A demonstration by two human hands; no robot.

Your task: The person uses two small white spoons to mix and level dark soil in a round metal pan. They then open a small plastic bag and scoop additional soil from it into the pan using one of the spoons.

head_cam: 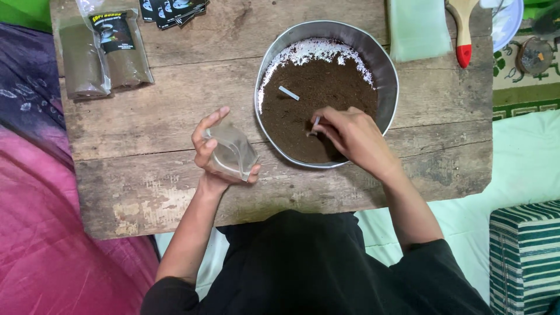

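My left hand (211, 153) holds a small clear plastic pouch (233, 153) open just left of a round metal basin (385, 70). The basin holds dark brown powder (318, 93) with a fringe of white grains along its far side. My right hand (353, 135) reaches into the basin's near part and grips a small scoop handle (315, 122) dug into the powder. A second small grey scoop (289, 93) lies on the powder further back. Both sit on a worn wooden table (151, 116).
Two filled brown-powder pouches (102, 52) lie at the table's far left, with dark printed labels (172, 10) behind them. A stack of clear bags (417, 29) and a wooden-handled tool with a red tip (463, 32) lie at the far right. Pink cloth (41, 221) covers the left.
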